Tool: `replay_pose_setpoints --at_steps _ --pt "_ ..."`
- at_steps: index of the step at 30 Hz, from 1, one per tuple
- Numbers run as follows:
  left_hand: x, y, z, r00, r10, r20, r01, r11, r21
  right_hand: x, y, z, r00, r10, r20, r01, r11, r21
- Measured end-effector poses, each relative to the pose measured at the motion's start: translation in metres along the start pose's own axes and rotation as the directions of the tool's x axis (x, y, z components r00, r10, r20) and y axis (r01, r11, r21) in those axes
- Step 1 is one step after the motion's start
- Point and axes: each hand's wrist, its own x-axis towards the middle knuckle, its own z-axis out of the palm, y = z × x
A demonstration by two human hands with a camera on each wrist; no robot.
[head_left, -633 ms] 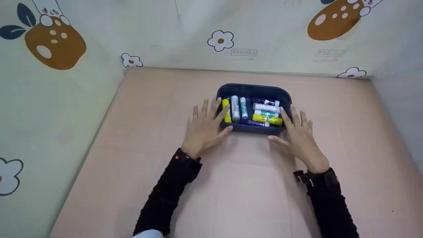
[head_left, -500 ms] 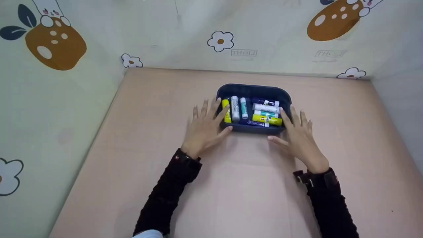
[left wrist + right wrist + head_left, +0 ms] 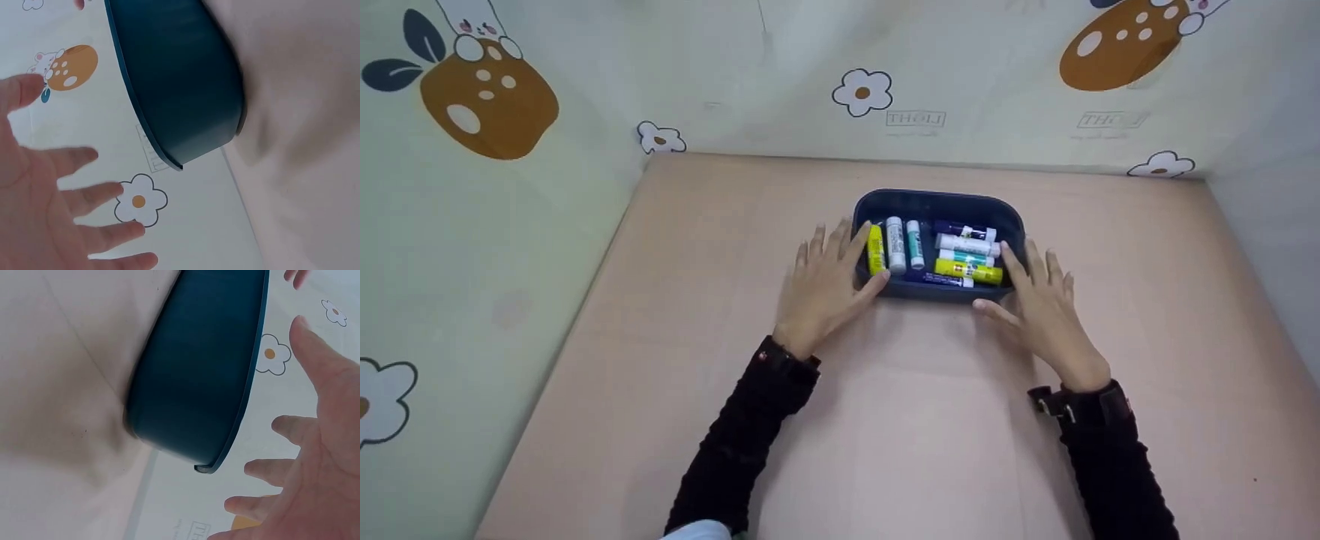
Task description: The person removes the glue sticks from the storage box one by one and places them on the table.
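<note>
A dark blue, rounded rectangular box (image 3: 937, 292) stands on the table, holding several capped tubes that look like glue sticks. A yellow glue stick (image 3: 876, 251), a white one (image 3: 895, 245) and a teal-and-white one (image 3: 914, 244) lie lengthwise at its left. Others, including a yellow one (image 3: 968, 271), lie crosswise at its right. My left hand (image 3: 819, 292) spreads its fingers beside the box's left end. By the right end is my right hand (image 3: 1051, 322), fingers spread. Both wrist views show a gap between the palms and the box's outer wall (image 3: 174, 79).
The pale pink table top (image 3: 930, 435) runs back to a cream wall covering (image 3: 765, 82) printed with flowers and brown fruit. More of this covering stands along the left side, and a plain pale wall (image 3: 1267, 217) along the right.
My left hand's fingers have drawn slightly back from over the yellow glue stick, and its thumb has risen a little. My right hand has shifted slightly. The box stays where it was.
</note>
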Motion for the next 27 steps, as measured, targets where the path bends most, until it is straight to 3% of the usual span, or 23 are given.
replay_pose_setpoints --at_steps 7,15,21,27 --pt "0.004 -0.002 0.004 0.994 -0.060 -0.097 0.039 0.978 -0.205 0.001 0.000 -0.001 1.000 0.023 -0.021 -0.022 0.999 0.042" --pt "0.008 -0.005 0.013 0.972 -0.131 -0.195 0.033 0.899 -0.438 0.003 0.006 0.002 0.996 0.072 -0.056 -0.063 0.988 0.139" --pt "0.012 -0.006 0.018 0.977 -0.143 -0.159 0.037 0.845 -0.534 0.006 0.013 0.005 0.990 0.135 -0.035 -0.125 0.973 0.194" --pt "0.017 -0.007 0.021 0.984 -0.171 -0.045 0.095 0.724 -0.684 0.009 0.016 0.008 0.988 0.149 -0.039 -0.136 0.963 0.233"
